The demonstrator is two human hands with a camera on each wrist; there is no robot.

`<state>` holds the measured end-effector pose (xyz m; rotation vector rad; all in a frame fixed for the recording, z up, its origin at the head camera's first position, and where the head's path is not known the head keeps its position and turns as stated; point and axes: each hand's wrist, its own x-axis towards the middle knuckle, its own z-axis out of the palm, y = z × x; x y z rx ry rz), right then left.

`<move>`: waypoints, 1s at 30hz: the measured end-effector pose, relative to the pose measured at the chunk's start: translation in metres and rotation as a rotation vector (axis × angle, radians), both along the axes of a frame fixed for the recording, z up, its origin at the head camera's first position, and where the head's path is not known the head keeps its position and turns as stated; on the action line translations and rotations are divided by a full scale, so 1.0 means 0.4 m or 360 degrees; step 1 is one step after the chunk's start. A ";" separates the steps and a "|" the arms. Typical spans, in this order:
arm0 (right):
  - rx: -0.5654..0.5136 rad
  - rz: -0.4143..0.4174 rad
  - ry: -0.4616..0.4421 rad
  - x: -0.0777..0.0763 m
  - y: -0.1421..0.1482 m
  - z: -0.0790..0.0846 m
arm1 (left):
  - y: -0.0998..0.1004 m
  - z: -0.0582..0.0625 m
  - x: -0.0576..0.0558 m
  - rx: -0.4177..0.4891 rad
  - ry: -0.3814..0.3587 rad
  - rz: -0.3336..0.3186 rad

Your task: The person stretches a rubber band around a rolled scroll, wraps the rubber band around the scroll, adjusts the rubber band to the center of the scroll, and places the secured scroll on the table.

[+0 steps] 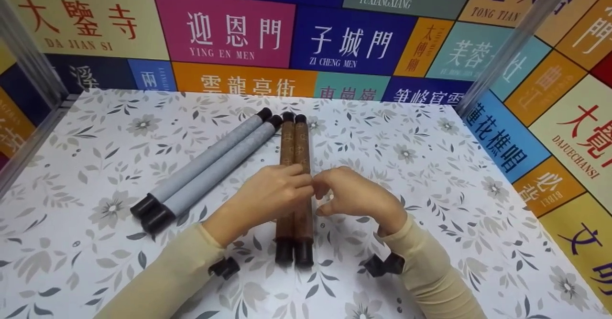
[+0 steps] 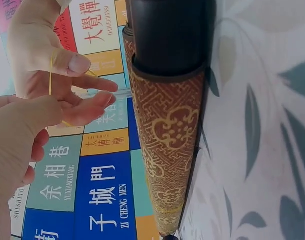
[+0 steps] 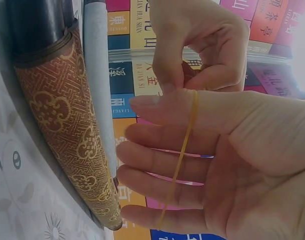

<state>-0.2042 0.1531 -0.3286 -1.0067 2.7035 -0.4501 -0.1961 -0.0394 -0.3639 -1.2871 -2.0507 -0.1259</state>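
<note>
A brown scroll (image 1: 301, 139) with gold patterning and black rod ends lies on the table, rolled into two parallel rolls. Above its middle, my left hand (image 1: 275, 190) is bent with thumb and fingertips together, pinching a thin yellow rubber band (image 3: 179, 162). That band loops over the thumb and fingers of my right hand (image 1: 356, 194), just right of the scroll. The fingers of this right hand are extended, palm visible in the right wrist view. In the head view the band cannot be made out.
Left of the brown scroll lies a grey-blue scroll (image 1: 215, 159) with black ends, set diagonally. A floral cloth (image 1: 430, 175) covers the table. Panels printed with characters (image 1: 351, 41) stand behind and at the right, with clear posts at the corners. Black wrist pieces (image 1: 382, 264) sit below both sleeves.
</note>
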 end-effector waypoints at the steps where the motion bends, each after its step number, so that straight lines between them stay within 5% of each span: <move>1: 0.0000 -0.0006 -0.0002 0.001 -0.001 -0.002 | 0.001 0.001 0.000 -0.0003 0.0005 -0.0004; 11: -0.0017 -0.0008 0.0015 0.002 -0.006 -0.011 | 0.006 0.000 0.008 -0.0011 0.0039 -0.0043; 18: -0.0022 0.0004 0.0033 -0.008 0.006 -0.004 | -0.031 0.031 -0.001 0.0147 -0.0216 -0.0075; 20: -0.0014 0.0004 0.0018 -0.014 0.011 -0.003 | -0.054 0.046 -0.007 0.0187 -0.0327 0.0045; 23: 0.0004 -0.0015 0.0010 -0.018 0.016 -0.004 | -0.094 0.052 -0.025 0.0192 -0.0518 0.0356; 30: 0.0078 -0.0107 0.0006 -0.013 0.019 -0.011 | -0.163 0.015 -0.068 0.0182 -0.1006 0.1100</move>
